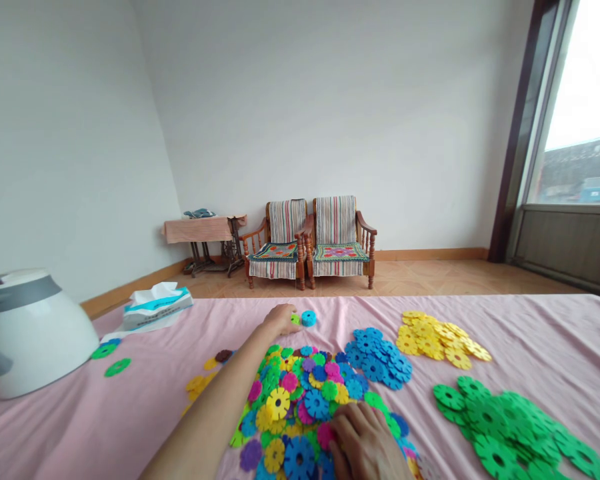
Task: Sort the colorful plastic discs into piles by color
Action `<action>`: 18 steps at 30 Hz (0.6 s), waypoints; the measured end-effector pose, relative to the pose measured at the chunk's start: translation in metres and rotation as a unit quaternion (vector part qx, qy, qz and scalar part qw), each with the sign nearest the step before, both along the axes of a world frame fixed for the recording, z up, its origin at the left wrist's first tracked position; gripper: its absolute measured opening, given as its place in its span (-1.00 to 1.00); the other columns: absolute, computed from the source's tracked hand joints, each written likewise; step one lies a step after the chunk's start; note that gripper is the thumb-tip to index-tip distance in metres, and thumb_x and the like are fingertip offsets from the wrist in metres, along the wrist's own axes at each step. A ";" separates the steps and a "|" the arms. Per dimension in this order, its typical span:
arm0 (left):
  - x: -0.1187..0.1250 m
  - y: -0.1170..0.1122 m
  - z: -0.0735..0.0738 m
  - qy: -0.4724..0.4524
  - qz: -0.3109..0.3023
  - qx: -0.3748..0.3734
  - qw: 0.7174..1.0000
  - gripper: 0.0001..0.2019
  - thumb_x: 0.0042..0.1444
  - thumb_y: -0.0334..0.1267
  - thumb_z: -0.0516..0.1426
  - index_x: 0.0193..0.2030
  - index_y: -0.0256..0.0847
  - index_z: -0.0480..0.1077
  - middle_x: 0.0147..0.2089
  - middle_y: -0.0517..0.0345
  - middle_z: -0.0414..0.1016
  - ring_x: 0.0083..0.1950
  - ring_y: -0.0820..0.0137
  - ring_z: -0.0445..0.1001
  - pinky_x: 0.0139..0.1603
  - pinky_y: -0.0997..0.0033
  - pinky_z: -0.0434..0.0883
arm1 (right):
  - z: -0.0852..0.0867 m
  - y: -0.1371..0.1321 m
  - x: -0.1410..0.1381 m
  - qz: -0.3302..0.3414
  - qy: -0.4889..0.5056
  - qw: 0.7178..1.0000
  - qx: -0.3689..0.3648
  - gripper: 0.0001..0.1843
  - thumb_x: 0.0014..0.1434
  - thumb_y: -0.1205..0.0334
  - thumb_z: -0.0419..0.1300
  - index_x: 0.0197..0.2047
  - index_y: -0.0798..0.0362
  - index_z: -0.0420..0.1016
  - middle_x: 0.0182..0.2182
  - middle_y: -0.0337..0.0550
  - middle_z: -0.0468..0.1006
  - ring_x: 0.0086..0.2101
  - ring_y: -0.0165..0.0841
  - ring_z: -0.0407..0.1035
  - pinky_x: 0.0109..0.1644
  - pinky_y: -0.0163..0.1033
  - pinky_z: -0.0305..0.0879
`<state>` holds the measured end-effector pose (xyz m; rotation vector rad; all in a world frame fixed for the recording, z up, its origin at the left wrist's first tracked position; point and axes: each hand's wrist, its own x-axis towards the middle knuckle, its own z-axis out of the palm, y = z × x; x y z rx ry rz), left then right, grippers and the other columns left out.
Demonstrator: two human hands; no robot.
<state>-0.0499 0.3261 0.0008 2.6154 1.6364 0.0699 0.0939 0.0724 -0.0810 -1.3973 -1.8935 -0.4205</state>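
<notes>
At the far side of the pile, my left hand (281, 320) is closed on a light green notched plastic disc (295, 319). Just right of it stands a small light blue stack of discs (309, 319). My right hand (364, 441) rests low on the mixed heap of flower-shaped discs (279, 403), its fingers curled at a pink disc (325, 436). The thumb and forefinger are at that disc's edge; the other fingertips are hidden. My left forearm crosses over the left part of the heap.
Sorted discs lie to the right: a blue pile (375, 360), a yellow pile (437, 339) and a green pile (505, 423). A white kettle (45, 333) and a tissue box (157, 307) stand left on the pink cloth (145, 413). Two wooden chairs (340, 227) are beyond.
</notes>
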 end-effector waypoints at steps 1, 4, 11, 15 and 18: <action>0.001 -0.001 0.000 -0.004 -0.005 0.002 1.000 -0.71 0.26 -0.20 0.12 0.08 -0.24 0.33 0.08 0.00 0.39 0.00 0.24 0.44 -0.03 0.11 0.44 | -0.001 0.000 0.000 0.000 0.000 1.000 -0.003 -0.87 0.06 0.38 0.16 -0.35 -0.07 0.35 -0.39 -0.26 0.49 -0.35 -0.27 0.38 -0.26 -0.20 0.23; 0.004 -0.005 -0.001 -0.009 -0.012 0.005 1.000 -0.72 0.26 -0.20 0.12 0.06 -0.23 0.35 0.07 0.00 0.39 0.00 0.24 0.44 -0.03 0.12 0.44 | -0.001 0.000 0.001 0.010 0.007 1.000 -0.009 -0.87 0.07 0.38 0.15 -0.34 -0.07 0.36 -0.38 -0.26 0.50 -0.34 -0.27 0.38 -0.26 -0.20 0.23; 0.006 -0.007 -0.001 -0.002 -0.011 0.007 1.000 -0.74 0.26 -0.21 0.11 0.05 -0.23 0.35 0.08 0.00 0.39 0.00 0.25 0.44 -0.02 0.12 0.44 | -0.003 0.001 0.002 0.022 0.018 1.000 -0.012 -0.87 0.08 0.39 0.16 -0.34 -0.06 0.38 -0.38 -0.24 0.50 -0.34 -0.27 0.37 -0.24 -0.20 0.24; 0.007 -0.003 -0.001 0.011 -0.007 0.001 1.000 -0.74 0.26 -0.21 0.12 0.05 -0.22 0.35 0.08 0.01 0.39 0.01 0.25 0.44 -0.02 0.13 0.44 | -0.004 0.001 0.002 0.018 0.014 1.000 -0.019 -0.87 0.08 0.39 0.16 -0.33 -0.06 0.38 -0.37 -0.24 0.50 -0.33 -0.27 0.37 -0.23 -0.19 0.24; 0.007 -0.002 0.000 0.016 0.000 -0.003 1.000 -0.74 0.26 -0.21 0.12 0.05 -0.21 0.36 0.08 0.01 0.39 0.01 0.25 0.44 -0.02 0.14 0.44 | -0.003 0.000 0.002 0.018 0.015 0.999 -0.024 -0.86 0.07 0.40 0.16 -0.33 -0.06 0.38 -0.36 -0.25 0.50 -0.33 -0.27 0.37 -0.23 -0.19 0.24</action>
